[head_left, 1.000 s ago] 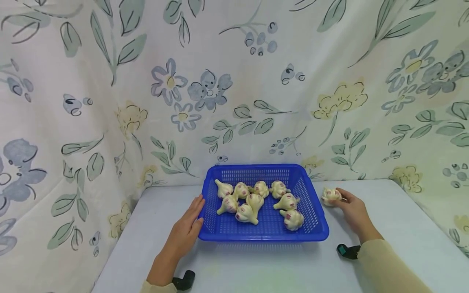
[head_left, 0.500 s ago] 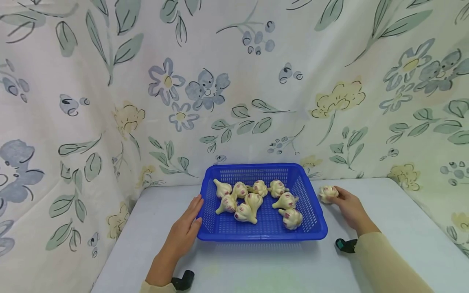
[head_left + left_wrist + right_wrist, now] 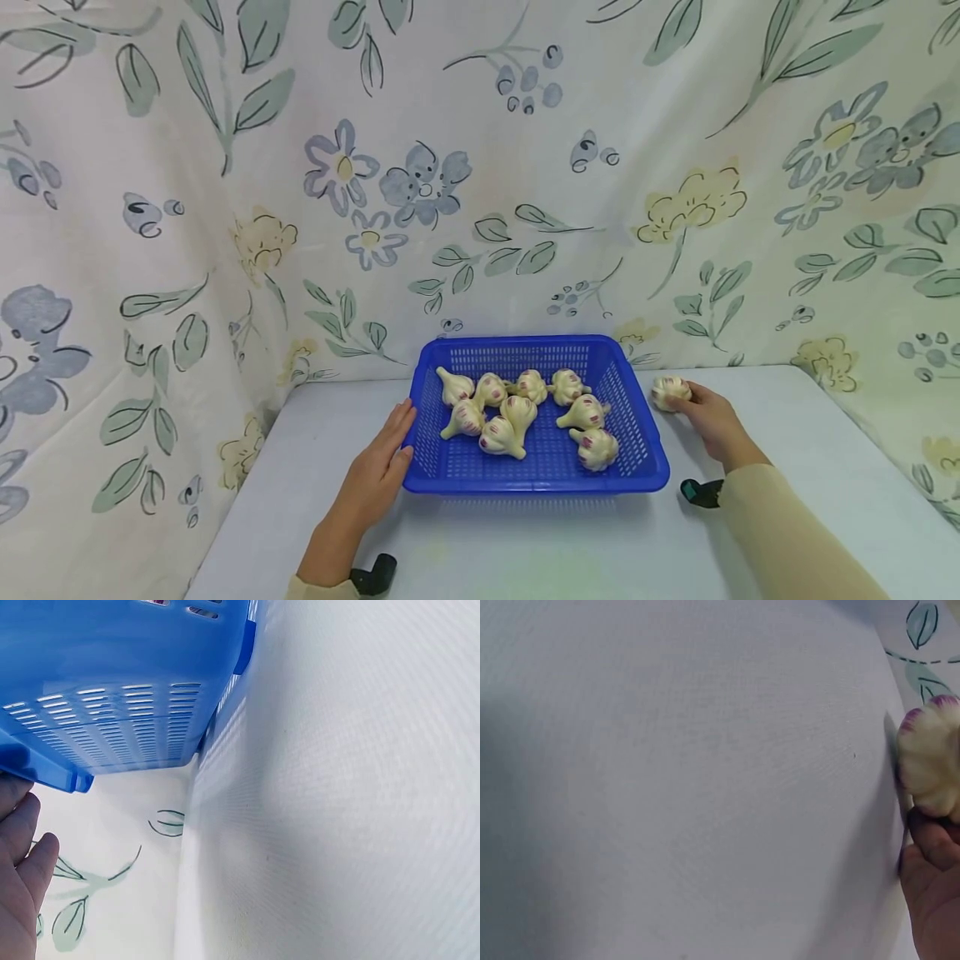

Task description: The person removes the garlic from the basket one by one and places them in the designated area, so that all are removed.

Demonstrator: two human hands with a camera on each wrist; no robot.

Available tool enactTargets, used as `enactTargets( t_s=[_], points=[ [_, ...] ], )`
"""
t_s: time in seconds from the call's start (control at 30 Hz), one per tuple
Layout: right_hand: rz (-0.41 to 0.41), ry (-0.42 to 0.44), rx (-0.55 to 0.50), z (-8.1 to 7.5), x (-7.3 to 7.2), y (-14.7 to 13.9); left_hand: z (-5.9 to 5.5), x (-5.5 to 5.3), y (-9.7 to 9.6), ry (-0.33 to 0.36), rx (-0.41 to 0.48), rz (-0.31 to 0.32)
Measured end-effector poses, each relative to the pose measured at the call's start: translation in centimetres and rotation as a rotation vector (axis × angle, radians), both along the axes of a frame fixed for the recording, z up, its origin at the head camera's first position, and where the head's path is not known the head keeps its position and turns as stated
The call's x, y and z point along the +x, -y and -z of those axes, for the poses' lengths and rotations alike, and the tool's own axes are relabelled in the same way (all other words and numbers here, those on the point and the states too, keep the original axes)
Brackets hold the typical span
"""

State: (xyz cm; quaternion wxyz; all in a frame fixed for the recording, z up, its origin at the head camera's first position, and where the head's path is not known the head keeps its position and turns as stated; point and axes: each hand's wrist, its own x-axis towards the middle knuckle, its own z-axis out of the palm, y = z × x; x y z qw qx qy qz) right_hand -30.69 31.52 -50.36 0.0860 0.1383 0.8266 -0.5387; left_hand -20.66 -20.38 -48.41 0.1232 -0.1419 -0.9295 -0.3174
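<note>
My left hand (image 3: 375, 479) lies with straight fingers along the left rim of a blue plastic basket (image 3: 536, 486). In the left wrist view, those fingertips (image 3: 26, 810) are right at the basket's rim. To the right of the basket, my right hand (image 3: 718, 425) pinches a garlic bulb (image 3: 667, 393) between thumb and fingers. The right wrist view shows this garlic bulb (image 3: 928, 761), whitish with purple streaks, at its right edge, close over the table. Inside the basket are several more garlic bulbs (image 3: 598, 450), grouped mostly at left and right.
A white table (image 3: 525, 550) carries the basket. Behind it hangs a floral curtain (image 3: 510, 192), meeting the table's back edge close behind the basket. Black wrist-worn devices (image 3: 375, 575) show at both wrists.
My right hand has shifted slightly left with the garlic bulb, nearer the basket. The left hand and the basket stay in place, and the head view has turned a little.
</note>
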Motion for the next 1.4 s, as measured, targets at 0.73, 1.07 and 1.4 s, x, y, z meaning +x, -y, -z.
enactTargets(
  t_s=[0.73,1.07,1.4],
  points=[
    [0.034,0.035,0.029,-0.39,-0.20,0.42,-0.01,-0.07,0.12,-0.013,-0.019,-0.001],
    [0.028,0.023,0.028,-0.60,0.04,0.71,0.07,-0.07,0.15,-0.007,-0.022,0.000],
    [0.025,0.022,0.043,-0.74,0.21,0.82,0.15,-0.11,0.16,-0.017,-0.017,0.007]
  ],
)
